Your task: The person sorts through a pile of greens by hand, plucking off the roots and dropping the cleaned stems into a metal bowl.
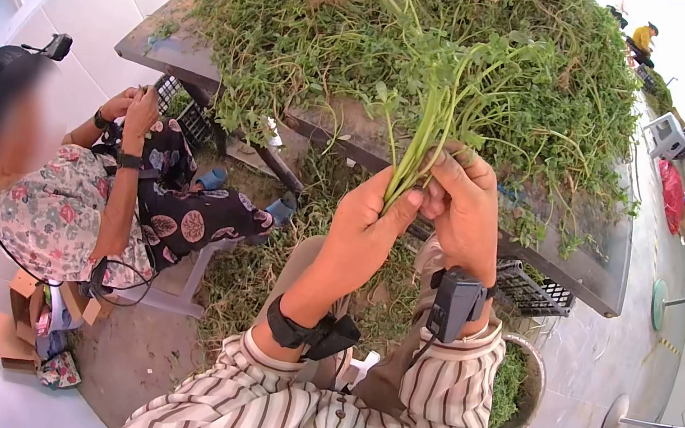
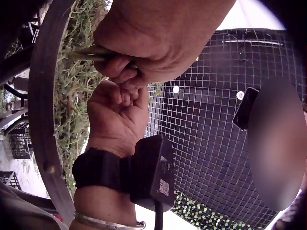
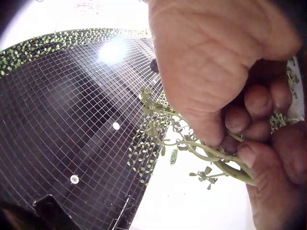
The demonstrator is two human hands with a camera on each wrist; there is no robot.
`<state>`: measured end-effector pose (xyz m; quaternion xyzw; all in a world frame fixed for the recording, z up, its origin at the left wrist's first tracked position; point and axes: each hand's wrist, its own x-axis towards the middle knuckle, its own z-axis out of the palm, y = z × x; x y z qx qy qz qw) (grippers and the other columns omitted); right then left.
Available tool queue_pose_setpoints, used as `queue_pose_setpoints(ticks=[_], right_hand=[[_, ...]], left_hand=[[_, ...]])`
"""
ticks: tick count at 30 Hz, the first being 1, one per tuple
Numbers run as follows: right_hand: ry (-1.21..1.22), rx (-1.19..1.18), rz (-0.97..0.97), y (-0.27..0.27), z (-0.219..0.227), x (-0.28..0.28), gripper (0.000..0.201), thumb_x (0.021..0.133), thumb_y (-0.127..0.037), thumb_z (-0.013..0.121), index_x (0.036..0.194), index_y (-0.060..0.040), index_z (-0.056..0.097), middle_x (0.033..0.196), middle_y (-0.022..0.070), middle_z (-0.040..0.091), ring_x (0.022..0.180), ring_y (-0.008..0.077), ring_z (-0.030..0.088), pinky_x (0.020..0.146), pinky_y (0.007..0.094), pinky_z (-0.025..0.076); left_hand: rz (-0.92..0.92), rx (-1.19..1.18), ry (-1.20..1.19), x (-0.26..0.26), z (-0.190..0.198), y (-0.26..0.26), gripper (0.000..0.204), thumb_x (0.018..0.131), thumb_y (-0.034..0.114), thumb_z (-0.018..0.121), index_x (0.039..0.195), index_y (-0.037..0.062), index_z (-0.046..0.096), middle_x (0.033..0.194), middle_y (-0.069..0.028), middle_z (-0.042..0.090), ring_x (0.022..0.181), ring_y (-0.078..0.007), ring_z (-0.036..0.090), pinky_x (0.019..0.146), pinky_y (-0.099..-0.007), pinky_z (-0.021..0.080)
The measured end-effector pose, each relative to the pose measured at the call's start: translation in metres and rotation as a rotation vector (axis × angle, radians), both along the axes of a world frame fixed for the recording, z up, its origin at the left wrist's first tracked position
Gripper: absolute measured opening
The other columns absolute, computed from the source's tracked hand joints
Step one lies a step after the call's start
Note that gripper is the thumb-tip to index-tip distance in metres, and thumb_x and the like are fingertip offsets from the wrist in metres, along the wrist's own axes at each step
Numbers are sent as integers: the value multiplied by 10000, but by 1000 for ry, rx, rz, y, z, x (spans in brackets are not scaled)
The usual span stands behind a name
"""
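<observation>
In the head view a small bunch of green stems (image 1: 420, 147) stands upright between both hands, its leafy tops over the heap of greens (image 1: 319, 36). My left hand (image 1: 368, 223) grips the lower stems between thumb and fingers. At the right side of the same stems my right hand (image 1: 465, 206) pinches with thumb and curled fingers, touching the left. The right wrist view shows the right hand (image 3: 211, 62) close up, with stems (image 3: 216, 158) running under its fingertips. In the left wrist view, the left hand (image 2: 148, 38) covers most of the bunch.
The dark table (image 1: 590, 267) carries the heap. At the left sits a person in a floral shirt (image 1: 59, 210). Black crates (image 1: 535, 289) stand beneath the table, a round tub (image 1: 525, 398) of greens at the lower right, and fans (image 1: 661, 293) farther right. Loose stems litter the floor.
</observation>
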<state>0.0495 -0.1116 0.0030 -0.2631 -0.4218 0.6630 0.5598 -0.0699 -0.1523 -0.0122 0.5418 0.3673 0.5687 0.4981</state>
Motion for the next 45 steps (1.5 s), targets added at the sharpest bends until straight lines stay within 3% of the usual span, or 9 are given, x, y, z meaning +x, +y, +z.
queue_pose_setpoints(ticks=[1,5,7,29,32,34,38,40,45], right_hand=[[-1,-4,1,0,0,0,142,858,-162,576,835,-24,604,549,-52,444,463,31,370,435,191,290],[-7,15,-7,0,-1,0,141,858,-163,578,832,-28,604,549,-54,446,461,30,370,433,189,291],[-29,5,-15,0,1,0,137,859,-162,578,830,-31,605,549,-54,447,459,28,372,431,187,291],[-21,5,-10,-1,2,0,131,861,-149,570,834,-25,600,546,-51,445,463,32,374,437,192,292],[-33,12,-9,-2,2,-1,137,857,-153,572,834,-21,600,552,-48,456,463,31,385,432,189,292],[-143,-21,-70,-3,4,-1,140,849,-154,576,831,-18,602,563,-44,472,463,30,398,426,187,294],[-108,21,-59,0,1,0,147,846,-169,584,807,-28,604,565,-53,477,459,19,401,421,184,293],[-42,-7,11,1,1,0,158,851,-181,587,784,-38,604,559,-60,475,458,13,401,418,181,284],[-62,6,-5,2,-2,3,168,851,-189,593,758,-50,604,552,-63,473,458,13,401,415,181,278]], left_hand=[[10,36,1,1,-1,1,238,921,261,498,991,38,543,597,67,411,499,-7,319,439,-176,229],[4,38,-21,1,0,0,236,921,258,498,993,38,543,604,66,419,502,-7,321,439,-174,231],[-2,-12,-16,-1,2,-1,206,923,197,494,989,13,557,805,6,569,713,-58,478,623,-207,403],[-10,-33,-12,-2,2,-3,208,923,184,491,1024,14,554,820,1,582,716,-57,489,618,-203,403],[-24,33,-35,-3,0,-4,201,922,178,492,1026,17,553,804,8,577,685,-55,478,594,-203,393],[38,-53,40,-1,2,-5,192,922,169,487,1016,16,553,790,24,569,642,-41,448,559,-192,367],[-13,-40,30,0,7,-4,182,926,168,474,994,20,554,771,39,557,610,-23,413,528,-179,334],[45,-36,5,3,8,-3,252,909,292,515,924,43,550,601,61,439,476,-9,300,423,-177,223],[20,-39,-21,5,10,-4,255,909,298,514,929,47,554,615,60,457,470,-7,301,419,-174,221]])
